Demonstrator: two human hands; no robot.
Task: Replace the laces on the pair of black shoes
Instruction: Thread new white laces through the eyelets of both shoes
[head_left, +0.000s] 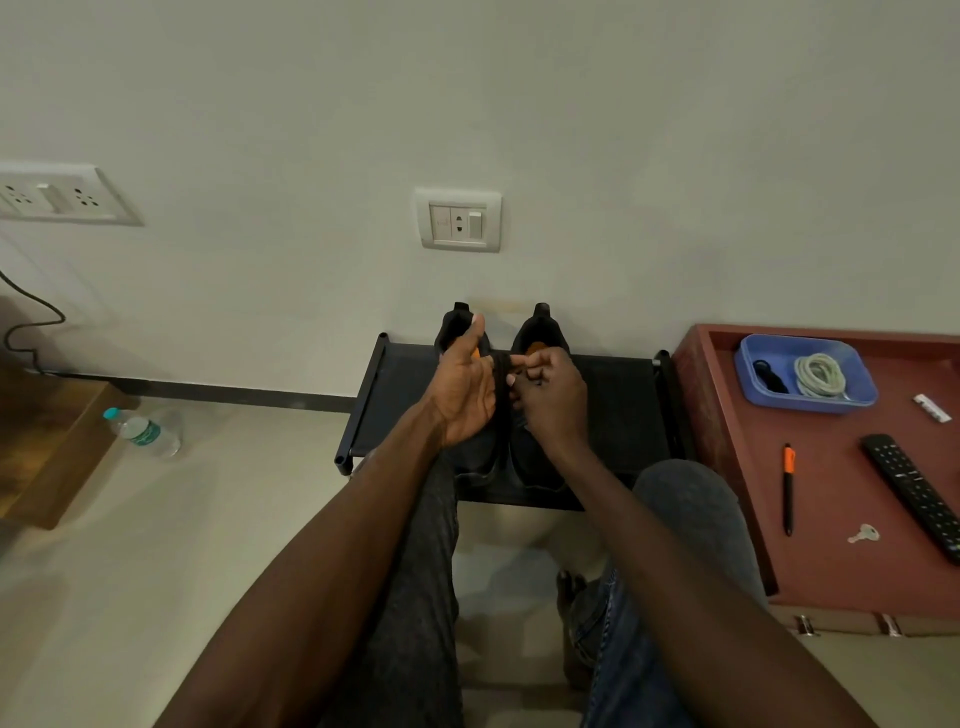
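Two black shoes with orange insoles stand side by side on a low black rack (618, 395), heels toward the wall: the left shoe (457, 325) and the right shoe (537, 325). My left hand (465, 389) hovers over the left shoe, palm turned inward and fingers apart. My right hand (553, 400) is over the right shoe, its fingers pinched on a black lace (501, 384) that runs between the two hands. Both hands hide most of the shoe uppers. A coiled pale lace (821, 375) and a black lace (769, 375) lie in a blue tray (748, 384) at the right.
The blue tray sits on a reddish-brown table (831, 519) with an orange-and-black pen (788, 488), a remote (914, 493), a key (865, 533) and a small white object (932, 408). A plastic bottle (145, 431) lies on the floor at left. My legs stretch under the rack.
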